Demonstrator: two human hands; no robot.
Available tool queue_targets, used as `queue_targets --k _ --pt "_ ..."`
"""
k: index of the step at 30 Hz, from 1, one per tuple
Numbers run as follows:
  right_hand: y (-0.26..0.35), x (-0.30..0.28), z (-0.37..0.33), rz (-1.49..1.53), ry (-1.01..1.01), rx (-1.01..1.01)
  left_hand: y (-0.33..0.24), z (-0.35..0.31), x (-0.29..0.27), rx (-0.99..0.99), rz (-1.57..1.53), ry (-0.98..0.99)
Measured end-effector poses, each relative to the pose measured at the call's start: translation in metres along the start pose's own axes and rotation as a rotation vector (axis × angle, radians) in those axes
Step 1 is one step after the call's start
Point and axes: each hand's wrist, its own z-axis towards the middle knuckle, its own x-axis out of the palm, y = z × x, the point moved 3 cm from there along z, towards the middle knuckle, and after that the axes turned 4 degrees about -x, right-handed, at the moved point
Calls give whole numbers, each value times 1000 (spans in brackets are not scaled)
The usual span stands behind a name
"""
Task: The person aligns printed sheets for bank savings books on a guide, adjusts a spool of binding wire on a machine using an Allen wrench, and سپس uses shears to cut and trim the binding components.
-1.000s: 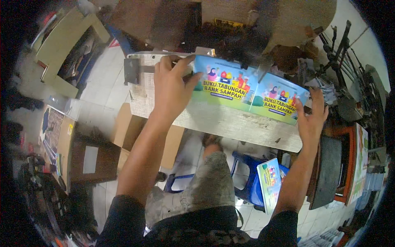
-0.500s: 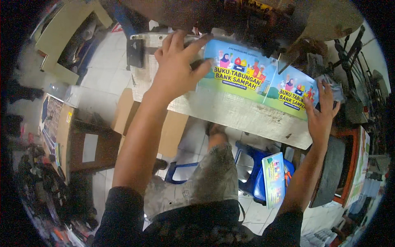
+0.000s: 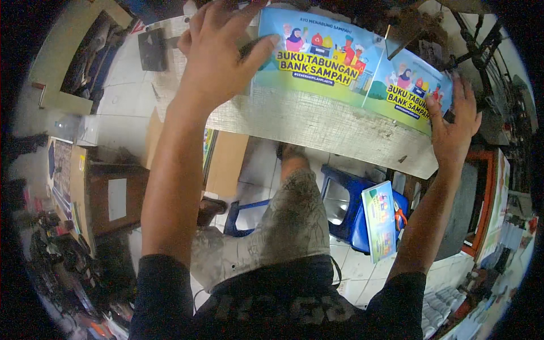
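Note:
A printed cardstock sheet (image 3: 317, 85), blue and green with cartoon figures in two repeated panels, lies on a worn pale work board (image 3: 317, 122). My left hand (image 3: 218, 56) is at its left end, fingers spread and thumb touching the sheet's edge. At the other end my right hand (image 3: 456, 116) grips the sheet's right edge, thumb on top and fingers bent around the side. Between the two panels a thin upright piece (image 3: 387, 33) stands at the sheet's far edge, close to dark machine parts. What lies under the sheet is hidden.
Below the board, a blue plastic stool (image 3: 357, 226) carries a stack of similar printed sheets (image 3: 378, 221) and orange-handled scissors (image 3: 400, 219). An open cardboard box (image 3: 226, 164) stands under the board's left part. Farther left is a brown cabinet (image 3: 122, 198).
The board, sheet and both hands now appear higher in the picture, as the view has shifted. Both hands keep their places at the sheet's two ends.

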Motion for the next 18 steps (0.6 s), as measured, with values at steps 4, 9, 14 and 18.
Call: queue_targets --k 4,9,14,18 --pt "20 2 16 157 -148 -89 7 -1 9 102 -46 -161" --pt "32 11 21 148 -78 -153 5 2 10 61 -40 -135" --pt "30 13 24 167 -112 -161 2 4 8 81 -22 -167" --pt "30 10 24 201 -74 -152 5 5 9 107 -38 -163"
